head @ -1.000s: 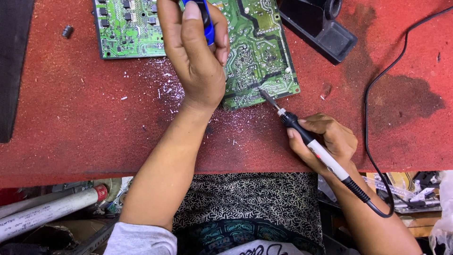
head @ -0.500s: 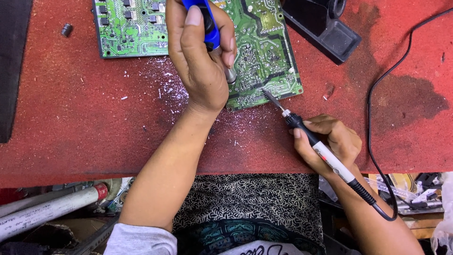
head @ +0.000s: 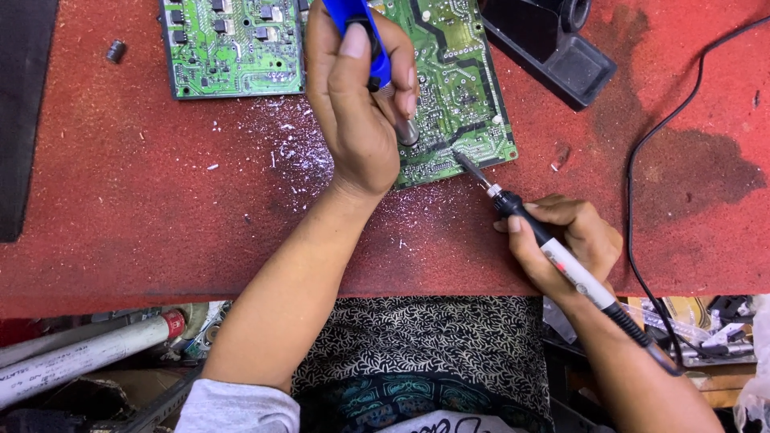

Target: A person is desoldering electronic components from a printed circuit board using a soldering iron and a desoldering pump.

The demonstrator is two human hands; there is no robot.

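Left hand (head: 357, 120): fingers wrapped shut round a blue pump (head: 358, 32), thumb lying along its barrel. The pump stands over the board (head: 457, 88) at 12 o'clock, its grey nozzle (head: 407, 132) down on or just above the board's near edge; contact cannot be told.

Right hand (head: 569, 244): at 4 o'clock, fingers closed in a pen grip on an iron (head: 553, 252) with a black and white handle. The metal tip (head: 469, 167) points to 10 o'clock and meets the board's near corner, just beside the nozzle.

Board: green, copper side up, lying flat on the desk (head: 160, 224), partly hidden under the left hand.

Second board (head: 233, 48): green, with black parts on top, at 11 o'clock, just beside the first.

Desk: red, worn, with white flecks (head: 297, 148) scattered near the boards and a dark stain (head: 698, 168) at 3 o'clock.

Stand (head: 553, 48): black, at 1 o'clock, close to the first board's far edge.

Cord (head: 642, 160): black, running from the upper right down across the desk to the iron's rear end.

Small dark cylinder (head: 115, 51): at 10 o'clock, well apart from the hands.

White tube (head: 88, 353): with a red cap, below the desk edge at 8 o'clock.
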